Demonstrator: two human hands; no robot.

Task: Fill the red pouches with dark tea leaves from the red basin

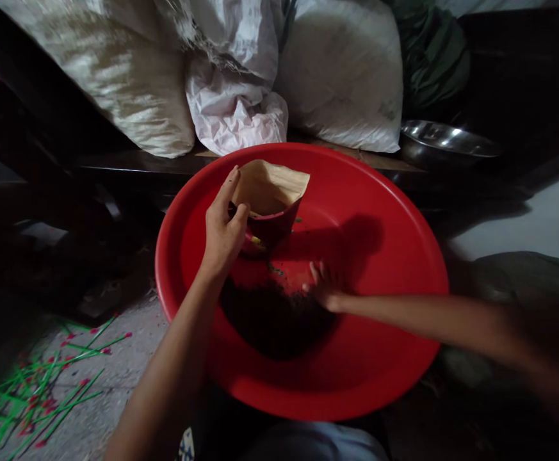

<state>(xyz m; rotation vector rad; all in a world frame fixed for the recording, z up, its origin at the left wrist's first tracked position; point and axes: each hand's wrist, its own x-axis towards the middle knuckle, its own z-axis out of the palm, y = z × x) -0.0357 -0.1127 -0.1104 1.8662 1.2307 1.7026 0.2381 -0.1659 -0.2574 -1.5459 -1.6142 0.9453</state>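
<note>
A large red basin [385,237] holds a heap of dark loose material [279,320] in its lower part. An open-topped paper bag [274,224], dark red outside and tan inside, stands at the basin's upper left. My left hand [226,221] is at the bag's left rim, thumb and fingers apart around its edge, steadying it. My right hand [324,288] is at the right edge of the dark heap, fingers spread and slightly blurred, with nothing seen in it. Small dark bits lie between the heap and the bag.
Stuffed white sacks [341,70] and a dark green bundle [430,57] line the back. A metal bowl [447,141] sits at the back right. Green sticks with red tips [43,384] lie scattered on the floor at the lower left.
</note>
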